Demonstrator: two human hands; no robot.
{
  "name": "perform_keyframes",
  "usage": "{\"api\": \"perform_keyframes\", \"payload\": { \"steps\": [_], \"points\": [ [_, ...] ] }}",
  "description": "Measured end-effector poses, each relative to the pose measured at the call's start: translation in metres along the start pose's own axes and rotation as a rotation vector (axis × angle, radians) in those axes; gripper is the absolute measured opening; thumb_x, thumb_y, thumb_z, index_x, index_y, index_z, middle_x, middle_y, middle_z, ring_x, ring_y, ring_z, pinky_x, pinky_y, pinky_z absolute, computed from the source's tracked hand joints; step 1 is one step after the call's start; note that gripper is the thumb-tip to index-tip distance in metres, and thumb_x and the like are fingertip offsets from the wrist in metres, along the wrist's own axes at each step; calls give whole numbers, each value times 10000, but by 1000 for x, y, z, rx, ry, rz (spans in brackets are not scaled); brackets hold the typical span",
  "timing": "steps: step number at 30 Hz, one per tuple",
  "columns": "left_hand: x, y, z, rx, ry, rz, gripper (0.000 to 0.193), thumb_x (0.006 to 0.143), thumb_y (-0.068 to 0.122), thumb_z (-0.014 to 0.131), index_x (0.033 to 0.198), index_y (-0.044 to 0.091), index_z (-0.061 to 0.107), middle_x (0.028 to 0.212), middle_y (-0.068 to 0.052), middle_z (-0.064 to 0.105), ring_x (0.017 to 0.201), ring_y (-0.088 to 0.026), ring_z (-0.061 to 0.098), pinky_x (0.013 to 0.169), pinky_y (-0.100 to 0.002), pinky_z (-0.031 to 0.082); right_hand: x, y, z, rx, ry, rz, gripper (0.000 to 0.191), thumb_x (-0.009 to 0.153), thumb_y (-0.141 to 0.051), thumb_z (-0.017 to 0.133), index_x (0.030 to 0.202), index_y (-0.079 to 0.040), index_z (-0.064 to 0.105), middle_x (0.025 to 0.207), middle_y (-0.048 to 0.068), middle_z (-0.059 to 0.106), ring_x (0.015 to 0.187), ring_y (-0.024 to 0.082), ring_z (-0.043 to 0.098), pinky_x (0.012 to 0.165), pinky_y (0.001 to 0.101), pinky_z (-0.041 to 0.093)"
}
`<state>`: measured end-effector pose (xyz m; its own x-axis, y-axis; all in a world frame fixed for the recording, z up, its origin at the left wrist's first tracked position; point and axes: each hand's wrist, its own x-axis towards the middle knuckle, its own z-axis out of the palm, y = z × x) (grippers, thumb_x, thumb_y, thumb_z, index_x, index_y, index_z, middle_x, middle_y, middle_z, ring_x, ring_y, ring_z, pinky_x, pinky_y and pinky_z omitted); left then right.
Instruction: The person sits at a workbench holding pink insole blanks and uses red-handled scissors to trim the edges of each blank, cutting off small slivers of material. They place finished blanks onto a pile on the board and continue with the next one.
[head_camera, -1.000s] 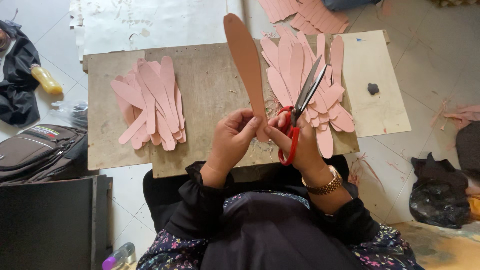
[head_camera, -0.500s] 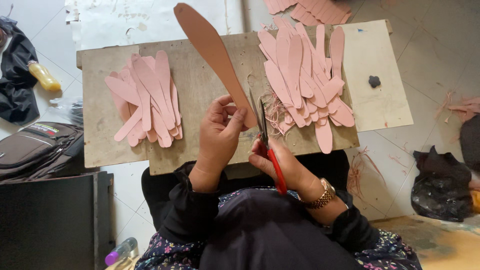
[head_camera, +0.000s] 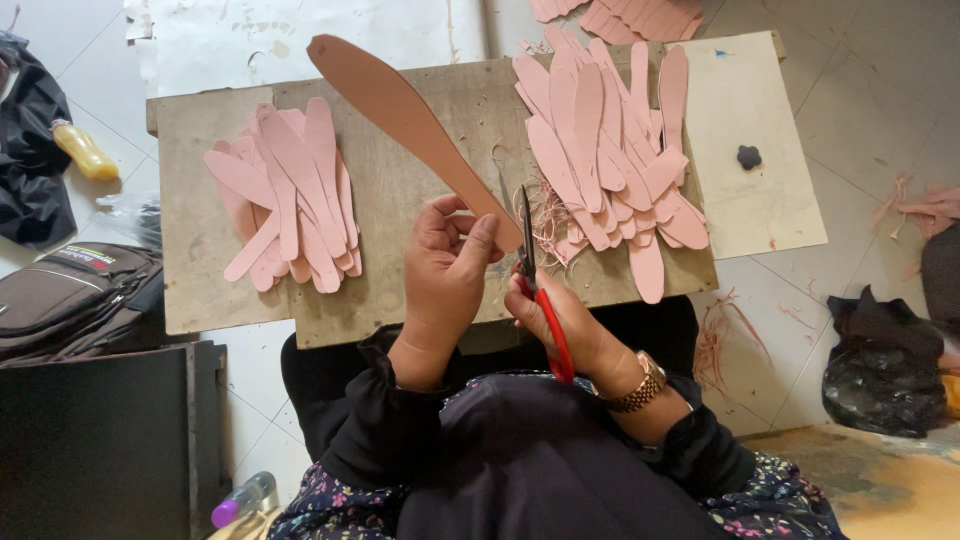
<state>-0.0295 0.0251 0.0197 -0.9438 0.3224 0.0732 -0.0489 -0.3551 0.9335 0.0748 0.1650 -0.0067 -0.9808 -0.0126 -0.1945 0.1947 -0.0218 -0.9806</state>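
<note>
Pink leather-like strip (head_camera: 400, 115), long and paddle-shaped, held at its narrow end by the left hand (head_camera: 447, 265), fingers pinched closed on it; its broad end rises over the board (head_camera: 400, 250) toward the far edge. Right hand (head_camera: 560, 320) wrapped around the red handles of the scissors (head_camera: 535, 285), blades nearly closed and set against the strip's narrow end, just beside the left thumb.

Step in hand, as judged from the pose — trimming the edge of the strip near its tip. The next move appears to call for a slight turn of the strip by the left hand so the blades can follow the curve, with the thumb kept off the cutting line.

Surface: a worn wooden board across the lap, bearing a left pile (head_camera: 285, 195) and a larger right pile (head_camera: 615, 150) of like pink strips, with thin offcuts (head_camera: 550, 215) between the scissors and the right pile. A pale sheet (head_camera: 745, 200) lies at the right end, a small dark object (head_camera: 749, 156) on it.

Room: tiled floor; a yellow bottle (head_camera: 85, 152) and dark cloth at far left, a bag (head_camera: 70, 300) below them, a black sack (head_camera: 880, 360) at right — more pink strips (head_camera: 620, 15) lie beyond the board.
</note>
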Motion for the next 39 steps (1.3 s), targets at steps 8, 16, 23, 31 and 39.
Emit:
{"api": "perform_keyframes", "payload": {
  "steps": [8, 16, 23, 31, 39],
  "points": [
    [-4, -8, 8, -73, 46, 49, 264, 1023, 78, 658, 1228, 10, 505, 949, -76, 699, 831, -118, 683, 759, -253, 570, 5, 4, 4, 60, 32, 54, 301, 1057, -358, 533, 1174, -81, 538, 937, -33, 526, 844, 54, 524, 738, 256, 525],
    [-5, -13, 12, -130, 64, 54, 247, 1028, 72, 649, 1209, 24, 488, 979, -86, 697, 843, -133, 692, 770, -267, 586, 6, 3, 6, 110, 18, -21, 330, 1064, -375, 518, 1151, -57, 532, 911, -23, 531, 818, 64, 531, 743, 249, 526],
    [-6, -16, 18, -240, 64, 64, 216, 1037, 47, 615, 1182, 23, 457, 1015, -87, 679, 884, -120, 689, 797, -280, 607, 7, 1, 13, 203, 0, -91, 356, 1084, -428, 497, 1086, -72, 489, 899, -27, 472, 806, 73, 491, 734, 239, 490],
    [-8, -17, 18, -216, 76, 48, 196, 1055, 54, 594, 1183, 21, 449, 1029, -81, 661, 900, -112, 674, 817, -281, 604, 6, -5, 15, 94, 32, -104, 452, 1069, -511, 452, 1030, -64, 504, 845, -26, 476, 750, 81, 493, 683, 238, 486],
    [-7, -22, 17, -225, 90, 46, 199, 1051, 64, 599, 1178, 28, 450, 1035, -78, 659, 908, -114, 677, 818, -282, 607, 6, 1, 14, 95, 52, -50, 493, 1047, -550, 473, 976, -63, 508, 816, -16, 475, 712, 86, 484, 646, 247, 473]
  ]
}}
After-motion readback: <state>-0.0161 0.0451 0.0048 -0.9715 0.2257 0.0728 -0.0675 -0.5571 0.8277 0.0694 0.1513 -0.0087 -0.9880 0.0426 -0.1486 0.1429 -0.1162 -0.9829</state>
